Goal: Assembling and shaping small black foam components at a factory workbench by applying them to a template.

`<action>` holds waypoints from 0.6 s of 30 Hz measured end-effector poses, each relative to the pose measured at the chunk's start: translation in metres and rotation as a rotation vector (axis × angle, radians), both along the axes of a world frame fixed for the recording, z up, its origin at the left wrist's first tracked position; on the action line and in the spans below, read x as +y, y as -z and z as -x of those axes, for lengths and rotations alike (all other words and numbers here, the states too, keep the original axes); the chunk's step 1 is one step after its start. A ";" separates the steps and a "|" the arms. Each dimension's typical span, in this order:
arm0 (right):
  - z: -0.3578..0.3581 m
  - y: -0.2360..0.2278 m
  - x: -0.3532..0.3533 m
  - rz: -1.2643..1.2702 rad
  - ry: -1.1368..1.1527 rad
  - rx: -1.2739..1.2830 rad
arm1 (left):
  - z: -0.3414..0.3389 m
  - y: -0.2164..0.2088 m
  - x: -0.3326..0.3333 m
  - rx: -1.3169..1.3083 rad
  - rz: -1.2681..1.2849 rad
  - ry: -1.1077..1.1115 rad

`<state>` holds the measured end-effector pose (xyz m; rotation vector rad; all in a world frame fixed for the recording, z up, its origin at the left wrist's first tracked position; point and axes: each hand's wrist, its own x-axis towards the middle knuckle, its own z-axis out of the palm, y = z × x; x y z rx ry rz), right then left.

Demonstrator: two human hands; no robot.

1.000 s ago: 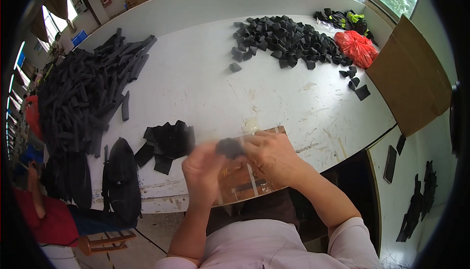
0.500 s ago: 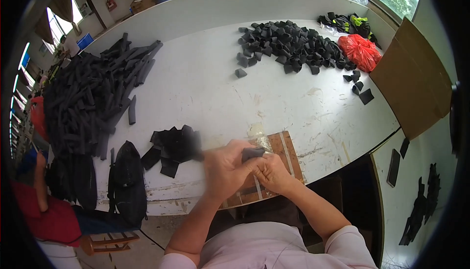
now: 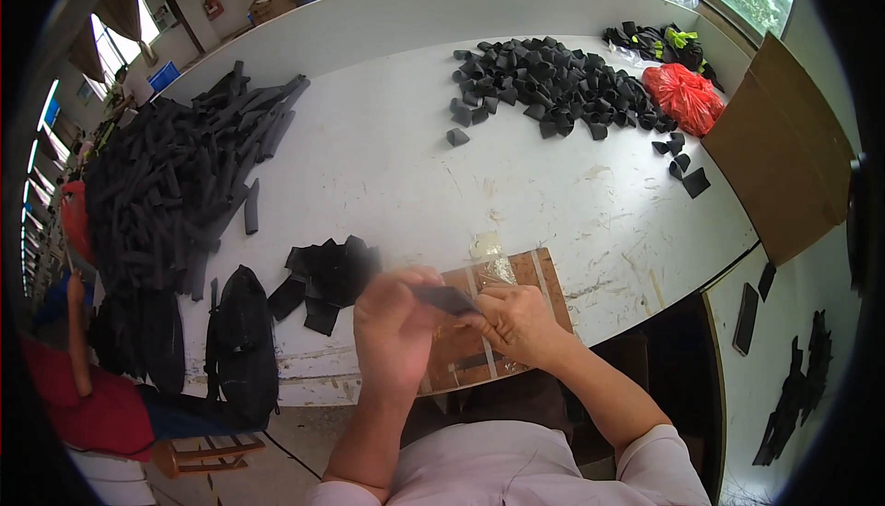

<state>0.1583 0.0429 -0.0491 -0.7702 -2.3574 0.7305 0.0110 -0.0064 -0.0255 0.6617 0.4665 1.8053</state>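
Observation:
A short dark strip [image 3: 446, 300], fabric-like and slightly blurred, spans the gap between my hands above a brown board [image 3: 546, 277]. My right hand [image 3: 522, 325] pinches its right end between thumb and curled fingers. At the strip's other end is my left hand [image 3: 396, 326], smeared by motion, its fingers bent around that end; the exact grip is partly hidden. Left of the board lies a small stack of flat black pieces [image 3: 323, 277], close to my left hand.
A big heap of long dark strips [image 3: 171, 183] covers the table's left side. Many small folded black loops [image 3: 553, 87] lie at the back, beside a red plastic bag [image 3: 684, 99]. A cardboard sheet [image 3: 784, 151] stands at right, near a phone [image 3: 746, 318]. A black bag [image 3: 241, 345] lies front left.
My left hand has moved left, away from the right one. The strip, bunched between my hands before, now stretches out between them. My right hand has barely shifted.

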 end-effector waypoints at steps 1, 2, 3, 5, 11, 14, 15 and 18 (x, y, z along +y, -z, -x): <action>0.002 0.011 -0.004 0.043 0.013 0.018 | -0.001 0.002 -0.003 -0.019 0.054 0.044; 0.004 0.014 -0.005 0.039 0.008 0.015 | 0.000 0.001 -0.001 -0.022 0.050 0.039; 0.006 0.015 -0.005 -0.025 0.038 0.029 | 0.000 0.000 0.000 0.086 0.035 -0.031; 0.007 0.015 -0.005 -0.092 0.061 0.042 | 0.002 -0.002 0.002 0.302 0.009 -0.175; 0.005 -0.018 -0.014 -0.099 0.160 0.062 | 0.003 -0.006 -0.004 0.460 0.060 -0.307; 0.002 -0.031 -0.010 -0.060 0.119 0.134 | -0.001 0.001 -0.002 0.551 0.138 -0.382; 0.004 -0.049 -0.010 -0.011 0.112 0.189 | 0.004 0.012 0.000 0.571 0.182 -0.424; -0.008 -0.078 -0.014 0.116 0.173 0.498 | 0.051 0.054 0.012 0.895 0.334 -0.791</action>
